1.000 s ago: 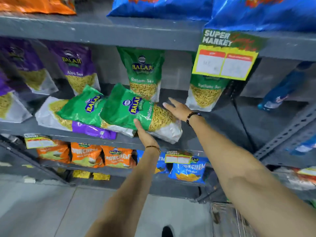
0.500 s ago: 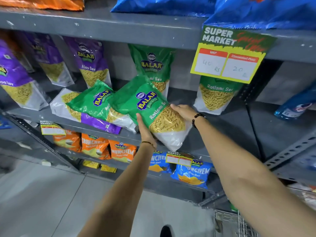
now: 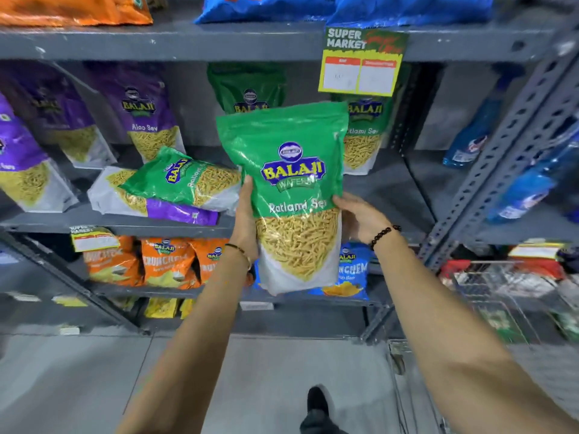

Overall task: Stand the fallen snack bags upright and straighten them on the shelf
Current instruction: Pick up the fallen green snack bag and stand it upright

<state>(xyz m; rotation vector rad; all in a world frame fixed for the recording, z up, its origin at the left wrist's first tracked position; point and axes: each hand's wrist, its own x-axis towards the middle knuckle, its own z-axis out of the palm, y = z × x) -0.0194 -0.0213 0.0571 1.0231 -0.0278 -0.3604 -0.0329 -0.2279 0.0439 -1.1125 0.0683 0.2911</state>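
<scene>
You hold the green bag upright, fingers pressing both sides (off the shelf); set carelessly, it could topple onto the fallen bags left of it.

The held green bag reads "Balaji Wafers, Ratlami Sev"; the hanging tag "Super Market".

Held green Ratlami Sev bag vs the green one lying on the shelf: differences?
The held bag is upright, off the shelf, gripped by the left hand and right hand. The fallen bag lies on its side atop a purple bag, untouched. Both are green Balaji Ratlami Sev.
</scene>
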